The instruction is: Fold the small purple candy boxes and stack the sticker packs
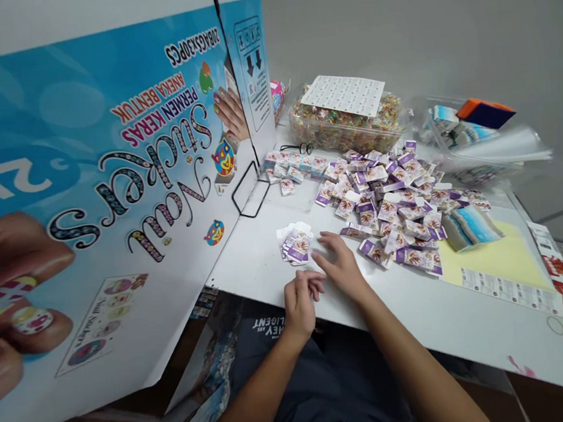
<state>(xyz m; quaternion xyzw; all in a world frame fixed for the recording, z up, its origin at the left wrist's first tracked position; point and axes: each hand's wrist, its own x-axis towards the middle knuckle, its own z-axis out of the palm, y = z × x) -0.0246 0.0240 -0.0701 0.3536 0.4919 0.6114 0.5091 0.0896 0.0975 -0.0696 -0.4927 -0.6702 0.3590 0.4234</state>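
Note:
A small stack of flat purple-and-white printed cartons (296,244) lies on the white table just beyond my hands. My left hand (301,303) is at the table's front edge with its fingers curled in. Whatever may be inside those fingers is hidden. To its right, my right hand (340,265) is bent over the tabletop, thumb and fingers apart, with nothing visible in it. Its fingertips are close to the flat cartons and to the left hand's fingers. A heap of small folded purple-and-white boxes (386,203) spreads to the right and beyond.
A large nail-sticker carton (154,150) walls off the left side. Behind the heap are a clear tub of colourful pieces (348,127) under a printed sheet (344,93), and a clear bin (477,157). A blue-grey packet (471,226) and yellow sheet (507,254) lie right.

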